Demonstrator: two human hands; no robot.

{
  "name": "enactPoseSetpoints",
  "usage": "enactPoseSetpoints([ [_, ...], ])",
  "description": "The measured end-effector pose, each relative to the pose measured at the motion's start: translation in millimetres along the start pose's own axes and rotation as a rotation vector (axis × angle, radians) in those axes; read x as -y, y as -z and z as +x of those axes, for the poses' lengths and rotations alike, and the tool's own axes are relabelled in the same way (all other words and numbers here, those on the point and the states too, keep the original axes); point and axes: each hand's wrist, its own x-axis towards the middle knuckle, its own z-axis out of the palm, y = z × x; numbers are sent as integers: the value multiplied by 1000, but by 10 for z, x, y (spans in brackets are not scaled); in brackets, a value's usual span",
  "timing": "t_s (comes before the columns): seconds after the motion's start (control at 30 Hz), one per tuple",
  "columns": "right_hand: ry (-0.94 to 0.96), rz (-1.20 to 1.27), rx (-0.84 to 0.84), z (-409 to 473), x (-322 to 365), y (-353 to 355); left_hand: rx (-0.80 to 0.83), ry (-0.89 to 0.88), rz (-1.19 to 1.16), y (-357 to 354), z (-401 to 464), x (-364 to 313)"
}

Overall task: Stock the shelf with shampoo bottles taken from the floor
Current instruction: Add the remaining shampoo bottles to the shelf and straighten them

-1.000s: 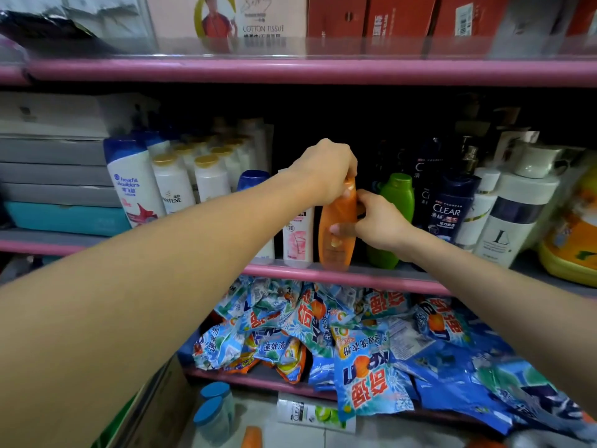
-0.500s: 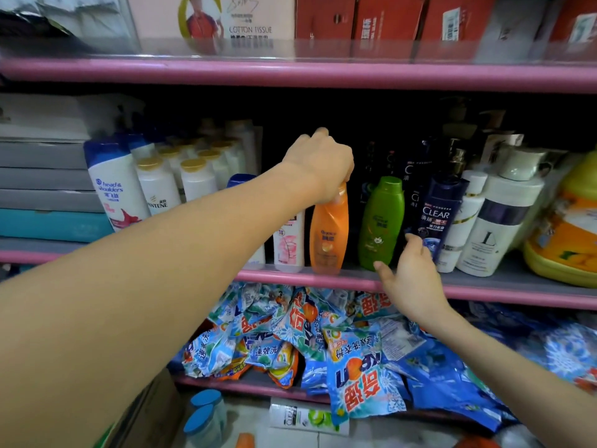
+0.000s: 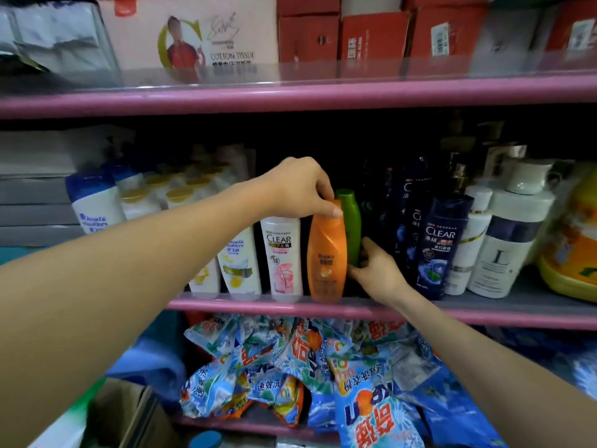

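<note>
Your left hand (image 3: 298, 189) is curled over the cap of the orange plastic shampoo bottle (image 3: 326, 257), fingers and thumb gripping its top. The bottle stands upright at the front edge of the pink metal middle shelf (image 3: 484, 315), its base on the shelf surface. At its 9 o'clock stands the white CLEAR shampoo bottle with a pink label (image 3: 284, 257), just beside it.

Your right hand (image 3: 376, 270) is wrapped around the lower body of the green plastic shampoo bottle (image 3: 350, 226), which stands at the orange bottle's 3 o'clock, slightly behind and touching it. Dark blue CLEAR bottles (image 3: 439, 247) stand further toward 3 o'clock.

Progress assessment: this bottle appears placed but not released; the green one looks under adjustment to make room. The floor is barely in view at 6 o'clock, below the blue detergent packets (image 3: 323, 367), so remaining stock cannot be determined.
</note>
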Motion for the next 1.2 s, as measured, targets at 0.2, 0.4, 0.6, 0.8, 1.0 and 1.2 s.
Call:
enactPoseSetpoints([
  [0.2,11,17,40,70,-49,-69,-78,71,-108,116,108,20],
  [0.4,38,-13,105,43,-37,-79,98,66,-48,128,207,-2],
  [0.6,59,-37,121,40,-16,-75,180,60,-31,116,170,-5],
  [0.8,36,-49,153,38,-9,-62,181,54,14,93,144,9],
  [1.0,-23,-74,237,19,61,17,77,21,-31,91,38,-27],
  [1.2,-103,-32,47,-363,295,244,-215,12,-365,126,-545,-193],
])
